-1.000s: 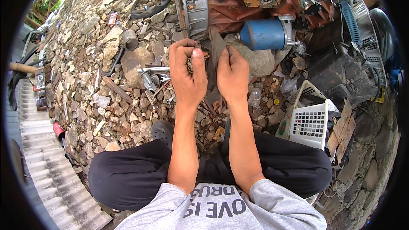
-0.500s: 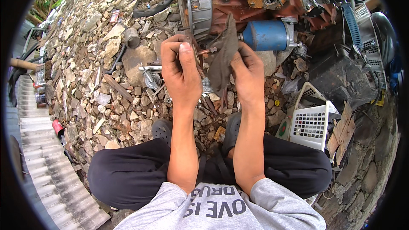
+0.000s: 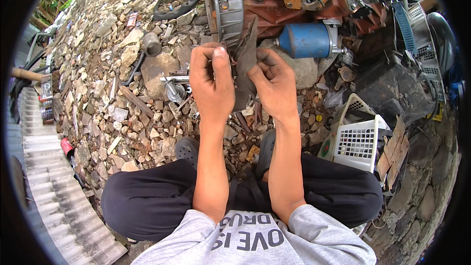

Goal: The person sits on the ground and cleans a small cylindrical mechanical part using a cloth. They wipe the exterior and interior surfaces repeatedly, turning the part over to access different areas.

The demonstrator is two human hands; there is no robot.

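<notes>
Both my hands are raised in front of the engine. My right hand (image 3: 274,82) pinches a limp, dark grey rag (image 3: 245,66) between thumb and fingers; its pointed upper end sticks up and its lower end hangs down. My left hand (image 3: 212,79) is closed, thumb over curled fingers, on a small reddish-brown metal part that is now almost wholly hidden by the fingers and the rag. The rag lies against that part, between the two hands. What kind of part it is, I cannot make out.
Ahead stands a rust-red engine block (image 3: 270,7) with a grey housing (image 3: 229,10) and a blue cylindrical filter (image 3: 306,40). A white plastic basket (image 3: 355,140) and a dark battery-like box (image 3: 392,91) lie to the right. Metal tools (image 3: 174,88) rest on rubble at left.
My right hand has moved left with the rag, bringing it up to my left hand and covering the metal part seen before. My left hand has shifted only slightly.
</notes>
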